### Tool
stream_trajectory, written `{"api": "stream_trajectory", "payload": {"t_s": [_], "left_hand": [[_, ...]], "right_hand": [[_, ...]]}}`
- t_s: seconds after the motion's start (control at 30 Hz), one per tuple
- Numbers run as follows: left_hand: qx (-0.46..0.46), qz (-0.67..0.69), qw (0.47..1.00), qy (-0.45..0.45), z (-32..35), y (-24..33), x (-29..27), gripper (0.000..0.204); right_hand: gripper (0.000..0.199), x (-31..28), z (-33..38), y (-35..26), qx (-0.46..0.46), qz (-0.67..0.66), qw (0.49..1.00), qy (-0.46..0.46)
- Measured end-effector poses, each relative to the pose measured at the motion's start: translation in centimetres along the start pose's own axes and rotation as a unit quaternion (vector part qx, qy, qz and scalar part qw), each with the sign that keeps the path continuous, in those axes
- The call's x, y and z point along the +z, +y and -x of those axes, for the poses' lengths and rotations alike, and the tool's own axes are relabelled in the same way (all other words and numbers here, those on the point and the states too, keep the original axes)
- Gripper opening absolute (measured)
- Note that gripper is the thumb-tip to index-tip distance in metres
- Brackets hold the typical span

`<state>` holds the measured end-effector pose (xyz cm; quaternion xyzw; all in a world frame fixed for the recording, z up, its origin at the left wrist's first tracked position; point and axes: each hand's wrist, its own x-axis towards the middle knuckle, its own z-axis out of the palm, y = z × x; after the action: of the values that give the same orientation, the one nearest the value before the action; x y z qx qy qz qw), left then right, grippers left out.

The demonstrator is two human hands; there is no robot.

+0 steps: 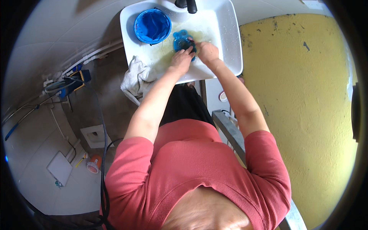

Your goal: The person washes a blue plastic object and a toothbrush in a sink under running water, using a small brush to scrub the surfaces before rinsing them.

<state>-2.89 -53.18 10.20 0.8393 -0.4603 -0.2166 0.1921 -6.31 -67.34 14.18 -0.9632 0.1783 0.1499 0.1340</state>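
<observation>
Both my hands are in a white rectangular sink [230,46]. My left hand [180,59] and my right hand [207,51] close together on a small teal-blue object [182,40] with rounded lobes, held over the wet basin floor. A round blue bowl [152,26] stands in the sink's far left corner, apart from my hands. The dark tap [187,5] hangs just beyond the blue object.
A crumpled white cloth [136,78] hangs over the sink's left near edge. A yellow wall [306,96] rises on the right. On the tiled floor at left lie pipes, a black cable [102,153], a roll of tape [93,165] and a white box [60,168].
</observation>
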Motion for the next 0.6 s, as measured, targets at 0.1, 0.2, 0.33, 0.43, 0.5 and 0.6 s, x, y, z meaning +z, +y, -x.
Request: {"api": "stream_trajectory", "payload": {"t_s": [0.1, 0.2, 0.33, 0.43, 0.5, 0.6], "left_hand": [[-0.001, 0.010, 1.000, 0.012, 0.1, -0.3, 0.3, 0.038], [-0.005, -0.004, 1.000, 0.025, 0.3, -0.1, 0.9, 0.035], [0.014, -0.022, 0.999, 0.023, -0.1, -0.7, 0.9, 0.034], [0.010, -0.023, 1.000, 0.019, -0.3, -0.6, 1.1, 0.033], [0.014, -0.018, 1.000, 0.016, -0.3, -0.2, 1.0, 0.032], [-0.063, 0.075, 0.995, 0.003, -1.0, -0.9, 1.4, 0.031]], "right_hand": [[0.030, -1.4, -0.1, -0.6, 0.000, 0.068, 0.997, -0.040], [0.023, -1.6, 0.2, -1.7, 0.008, 0.041, 0.998, -0.038], [0.018, -4.0, -1.0, -0.3, -0.065, 0.169, 0.981, -0.065], [0.014, -2.0, 0.1, -0.6, -0.087, 0.190, 0.977, -0.028], [0.014, 0.3, 0.8, -0.3, -0.011, -0.030, 0.999, 0.039], [0.016, -0.4, -1.9, -0.9, 0.290, -0.464, 0.823, -0.153]]}}
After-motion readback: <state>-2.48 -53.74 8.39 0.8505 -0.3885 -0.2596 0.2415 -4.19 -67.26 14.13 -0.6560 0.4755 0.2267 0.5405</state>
